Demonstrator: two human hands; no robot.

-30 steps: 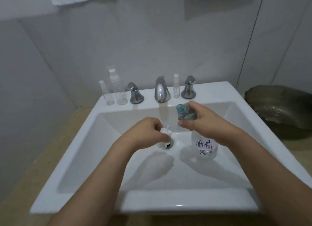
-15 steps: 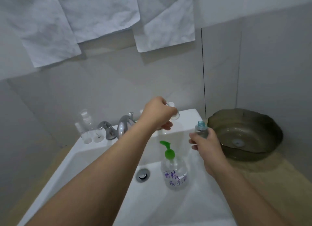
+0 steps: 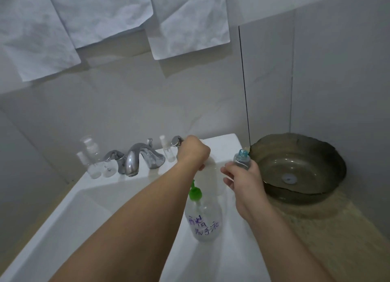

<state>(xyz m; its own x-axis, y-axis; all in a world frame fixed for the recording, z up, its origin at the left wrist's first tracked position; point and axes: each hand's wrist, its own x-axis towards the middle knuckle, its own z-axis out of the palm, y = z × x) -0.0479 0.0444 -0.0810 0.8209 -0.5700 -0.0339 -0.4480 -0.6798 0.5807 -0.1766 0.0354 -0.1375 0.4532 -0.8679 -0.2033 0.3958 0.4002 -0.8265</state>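
The right hand [image 3: 242,182] grasps a small clear bottle [image 3: 242,160] round its body. The bottle stands upright, long axis vertical, its uncapped blue-green neck clear above the fingers [image 3: 252,165]. It is held over the right rim of the sink [image 3: 223,142], just beside the dark bowl [image 3: 316,146] on the worktop [image 3: 316,229]. The left hand [image 3: 193,153] lies to the left of the bottle and a little farther back, over the sink's far ledge, touching or just beside the right tap handle [image 3: 176,141]. Its fingers are curled, with the back of the hand toward the camera, so whether they hold anything cannot be told. A green-topped pump bottle [image 3: 203,220] stands in the basin, nearer than both hands. The open neck points straight up, so anything meant for it would probably come from the left hand, moving rightward and down onto it.
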